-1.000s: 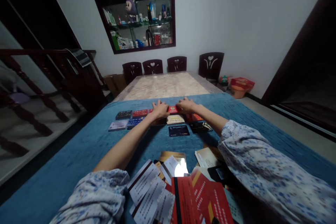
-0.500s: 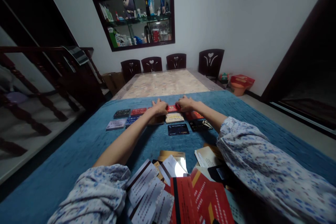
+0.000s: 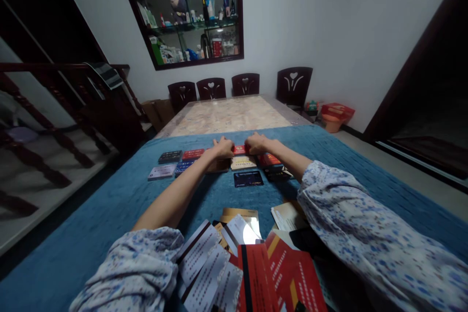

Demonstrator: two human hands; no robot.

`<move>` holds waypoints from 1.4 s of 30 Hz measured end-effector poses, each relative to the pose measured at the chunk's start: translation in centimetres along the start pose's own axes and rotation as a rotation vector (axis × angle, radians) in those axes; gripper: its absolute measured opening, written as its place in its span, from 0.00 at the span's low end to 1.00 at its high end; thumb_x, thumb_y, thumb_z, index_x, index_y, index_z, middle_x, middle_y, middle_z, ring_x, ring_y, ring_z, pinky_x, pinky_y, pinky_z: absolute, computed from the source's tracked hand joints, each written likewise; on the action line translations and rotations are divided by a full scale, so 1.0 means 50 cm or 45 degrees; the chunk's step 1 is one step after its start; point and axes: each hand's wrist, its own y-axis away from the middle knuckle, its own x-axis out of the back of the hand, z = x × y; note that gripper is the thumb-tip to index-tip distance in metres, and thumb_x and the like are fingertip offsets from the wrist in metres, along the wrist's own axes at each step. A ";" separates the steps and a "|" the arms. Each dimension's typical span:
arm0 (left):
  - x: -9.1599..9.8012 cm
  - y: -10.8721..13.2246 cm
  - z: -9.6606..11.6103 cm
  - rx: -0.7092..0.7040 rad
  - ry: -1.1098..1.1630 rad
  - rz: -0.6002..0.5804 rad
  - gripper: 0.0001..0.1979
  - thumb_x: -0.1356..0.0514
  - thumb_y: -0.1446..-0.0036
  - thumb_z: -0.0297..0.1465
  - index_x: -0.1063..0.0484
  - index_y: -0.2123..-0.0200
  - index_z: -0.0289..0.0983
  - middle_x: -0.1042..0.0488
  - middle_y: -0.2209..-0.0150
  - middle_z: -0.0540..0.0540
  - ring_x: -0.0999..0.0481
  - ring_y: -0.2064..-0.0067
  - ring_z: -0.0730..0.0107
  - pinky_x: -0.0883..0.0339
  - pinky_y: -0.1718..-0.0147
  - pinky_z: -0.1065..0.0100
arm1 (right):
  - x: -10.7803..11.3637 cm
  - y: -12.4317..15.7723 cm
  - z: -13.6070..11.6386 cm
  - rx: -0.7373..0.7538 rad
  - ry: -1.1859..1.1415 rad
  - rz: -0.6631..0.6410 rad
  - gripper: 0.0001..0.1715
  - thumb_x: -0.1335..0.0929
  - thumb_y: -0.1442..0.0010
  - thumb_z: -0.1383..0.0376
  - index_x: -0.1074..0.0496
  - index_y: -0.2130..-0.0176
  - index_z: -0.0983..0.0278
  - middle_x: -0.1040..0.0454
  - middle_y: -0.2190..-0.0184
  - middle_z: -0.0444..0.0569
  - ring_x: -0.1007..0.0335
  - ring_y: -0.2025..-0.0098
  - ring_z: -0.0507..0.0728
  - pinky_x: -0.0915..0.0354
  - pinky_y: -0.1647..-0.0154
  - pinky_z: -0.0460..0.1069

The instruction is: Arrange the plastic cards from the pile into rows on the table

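Note:
Both my hands reach to the far rows of cards. My left hand (image 3: 224,147) is closed at the left end of a stack of red cards (image 3: 239,149), and my right hand (image 3: 257,143) is closed at its right end. Fingertips are partly hidden behind the knuckles. Just nearer lies a stack of cream cards (image 3: 243,162), then a dark blue card (image 3: 248,179). A red card stack (image 3: 269,159) and a black card stack (image 3: 278,175) sit under my right forearm. On the left are a lilac stack (image 3: 162,171), a black stack (image 3: 170,157) and a red stack (image 3: 193,155).
A loose pile of white cards (image 3: 199,248), red cards (image 3: 288,273) and gold cards (image 3: 239,214) lies close to me on the blue cloth (image 3: 120,200). Beyond the cloth the patterned tabletop (image 3: 234,114) extends toward several dark chairs (image 3: 245,85).
Both hands stay at the ends of the red stack with hardly any movement. My right forearm and sleeve have shifted slightly left, and the view has tilted a little.

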 end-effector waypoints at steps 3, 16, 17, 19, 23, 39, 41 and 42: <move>0.000 -0.001 0.001 0.007 0.007 -0.007 0.11 0.41 0.50 0.27 0.25 0.61 0.38 0.25 0.54 0.39 0.41 0.40 0.46 0.45 0.44 0.38 | 0.001 0.000 0.002 -0.001 0.006 0.000 0.23 0.32 0.48 0.70 0.22 0.52 0.65 0.23 0.52 0.60 0.34 0.43 0.69 0.35 0.49 0.57; 0.002 0.004 0.006 -0.001 0.004 0.013 0.15 0.41 0.49 0.28 0.24 0.56 0.40 0.24 0.53 0.39 0.41 0.41 0.45 0.46 0.45 0.39 | -0.006 0.000 0.006 0.011 0.025 0.040 0.22 0.32 0.47 0.68 0.22 0.52 0.63 0.22 0.53 0.60 0.34 0.44 0.69 0.34 0.50 0.57; 0.002 0.005 0.008 -0.002 0.001 0.011 0.15 0.41 0.49 0.27 0.25 0.56 0.40 0.24 0.52 0.39 0.41 0.40 0.45 0.46 0.45 0.39 | -0.005 0.001 0.006 0.014 0.026 0.040 0.22 0.32 0.47 0.69 0.22 0.52 0.64 0.22 0.53 0.60 0.35 0.43 0.69 0.34 0.50 0.57; 0.002 0.007 0.010 -0.006 -0.002 0.014 0.17 0.43 0.48 0.25 0.25 0.55 0.40 0.25 0.51 0.38 0.42 0.39 0.46 0.46 0.45 0.39 | -0.005 0.003 0.007 0.021 0.026 0.040 0.22 0.32 0.47 0.69 0.22 0.52 0.64 0.22 0.54 0.60 0.36 0.42 0.69 0.34 0.50 0.57; 0.001 0.011 0.010 -0.009 -0.006 0.045 0.21 0.45 0.47 0.23 0.26 0.51 0.40 0.27 0.47 0.38 0.43 0.38 0.47 0.46 0.45 0.41 | -0.007 0.006 0.013 0.027 0.027 0.051 0.22 0.32 0.45 0.67 0.23 0.50 0.65 0.23 0.52 0.61 0.38 0.41 0.71 0.35 0.48 0.59; -0.001 0.115 0.055 -0.265 0.062 0.338 0.18 0.43 0.43 0.28 0.24 0.49 0.41 0.29 0.43 0.41 0.45 0.36 0.44 0.49 0.43 0.44 | -0.003 0.116 0.054 0.127 0.021 0.221 0.22 0.33 0.40 0.62 0.25 0.46 0.58 0.27 0.46 0.56 0.41 0.41 0.68 0.41 0.52 0.55; -0.001 0.132 0.067 -0.280 0.075 0.341 0.18 0.43 0.42 0.29 0.24 0.49 0.42 0.29 0.43 0.41 0.45 0.36 0.44 0.50 0.43 0.43 | -0.004 0.139 0.055 0.131 0.017 0.227 0.21 0.33 0.40 0.63 0.25 0.47 0.58 0.27 0.47 0.56 0.40 0.43 0.68 0.42 0.53 0.54; -0.001 0.140 0.073 -0.288 0.082 0.342 0.17 0.43 0.42 0.29 0.24 0.50 0.42 0.29 0.42 0.42 0.46 0.36 0.45 0.50 0.43 0.43 | -0.004 0.151 0.055 0.135 0.011 0.232 0.21 0.33 0.40 0.63 0.24 0.47 0.59 0.26 0.47 0.56 0.40 0.43 0.67 0.42 0.53 0.54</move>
